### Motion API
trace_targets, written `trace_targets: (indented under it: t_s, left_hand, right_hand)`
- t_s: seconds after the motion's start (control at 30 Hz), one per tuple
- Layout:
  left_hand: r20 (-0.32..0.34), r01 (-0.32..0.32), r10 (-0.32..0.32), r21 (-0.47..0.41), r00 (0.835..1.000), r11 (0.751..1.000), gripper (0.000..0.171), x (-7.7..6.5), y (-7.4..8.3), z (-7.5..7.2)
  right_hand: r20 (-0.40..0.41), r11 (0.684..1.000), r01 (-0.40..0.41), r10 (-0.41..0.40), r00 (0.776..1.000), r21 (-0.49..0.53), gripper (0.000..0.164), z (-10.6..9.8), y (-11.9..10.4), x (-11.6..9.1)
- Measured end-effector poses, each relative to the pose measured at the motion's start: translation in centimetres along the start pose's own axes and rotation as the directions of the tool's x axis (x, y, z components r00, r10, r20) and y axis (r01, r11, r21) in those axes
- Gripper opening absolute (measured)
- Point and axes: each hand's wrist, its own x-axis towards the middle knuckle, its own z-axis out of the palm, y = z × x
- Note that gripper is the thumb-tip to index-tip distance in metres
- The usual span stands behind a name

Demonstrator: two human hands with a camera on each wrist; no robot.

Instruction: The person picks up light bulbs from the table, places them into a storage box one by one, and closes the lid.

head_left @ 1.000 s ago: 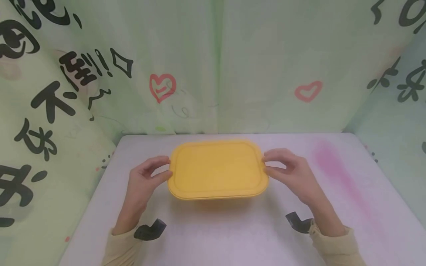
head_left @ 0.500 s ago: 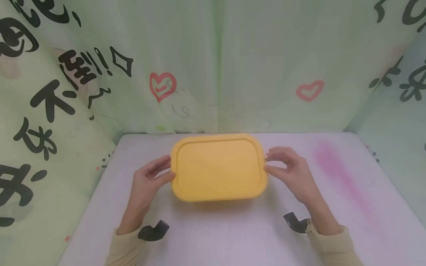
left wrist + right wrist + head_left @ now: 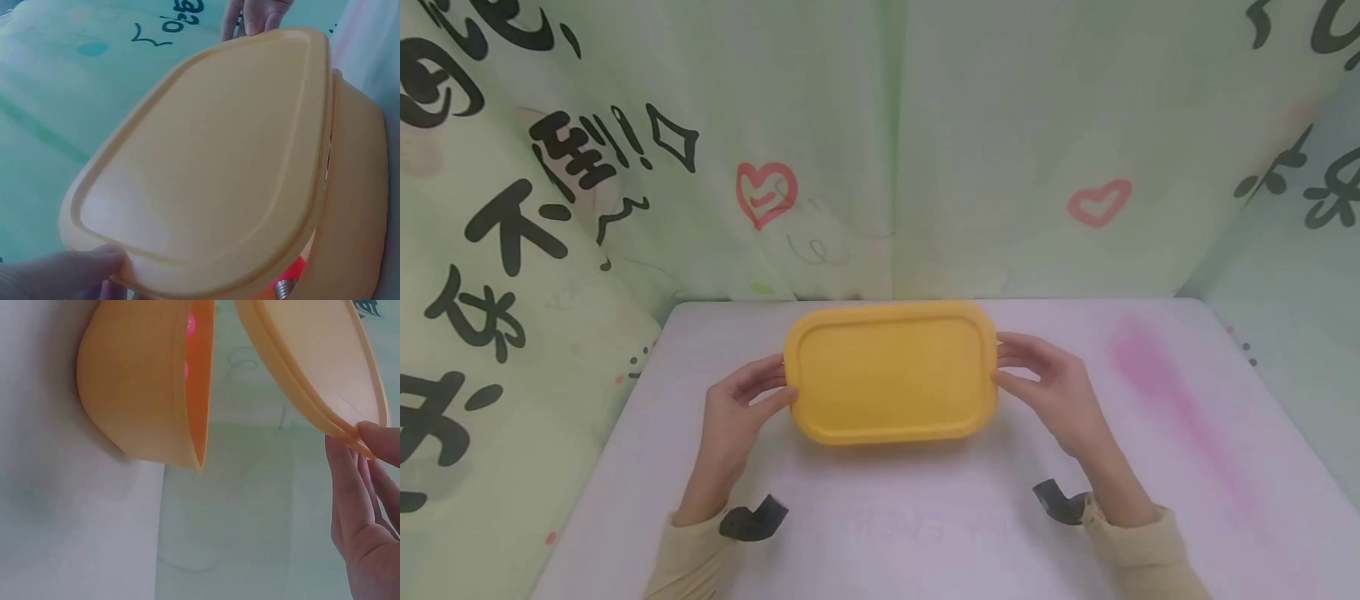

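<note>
A yellow rectangular lid [image 3: 891, 375] with rounded corners is held between both hands. My left hand [image 3: 737, 412] pinches its left short side, thumb on top and fingers beneath. On the opposite side my right hand [image 3: 1056, 392] pinches the edge the same way. Below the lid stands a deep yellow box [image 3: 137, 381], hidden under it in the head view. Both wrist views show the lid tilted, with a gap between it and the box rim. Pink round things [image 3: 191, 325] show inside the box, and a silver ribbed metal piece [image 3: 285, 288] beside something red.
The box stands on a pale table [image 3: 880, 533] with a pink smear [image 3: 1157, 383] at the right. Light green cloth [image 3: 985, 125] with drawn hearts and black characters hangs behind and at both sides. A dark strap piece [image 3: 756, 518] sticks out at each wrist.
The lid has risen off the box and tilted, its far edge moving up in the head view. Both hands have moved with it, the left slightly inward.
</note>
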Motion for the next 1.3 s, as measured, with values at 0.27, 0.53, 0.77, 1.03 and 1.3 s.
trace_targets:
  t_s: [0.27,0.53,0.77,1.03,1.3]
  left_hand:
    - [-0.02,-0.009,0.009,0.007,1.0,1.0,0.045,0.5,-0.8,0.2]
    - [-0.019,0.017,-0.016,0.045,1.0,0.999,0.045,1.1,-1.7,0.4]
    - [-0.016,0.025,-0.024,0.051,1.0,0.998,0.046,1.7,-2.2,0.6]
    - [-0.01,0.046,-0.046,0.058,0.999,0.997,0.047,2.4,-2.7,0.8]
    - [0.01,0.096,-0.096,0.039,0.995,0.995,0.047,3.0,-3.1,0.9]
  right_hand:
    - [0.012,0.998,-0.032,0.032,0.999,-0.056,0.044,0.6,0.6,0.2]
    - [0.021,0.996,-0.062,0.063,0.998,-0.06,0.041,1.1,1.0,0.4]
    - [0.032,0.996,-0.069,0.071,0.997,-0.064,0.04,1.3,1.5,0.8]
    - [0.028,0.997,-0.054,0.056,0.998,-0.053,0.046,1.5,2.4,1.3]
    - [0.036,0.99,-0.103,0.107,0.994,-0.095,0.05,1.7,3.1,1.8]
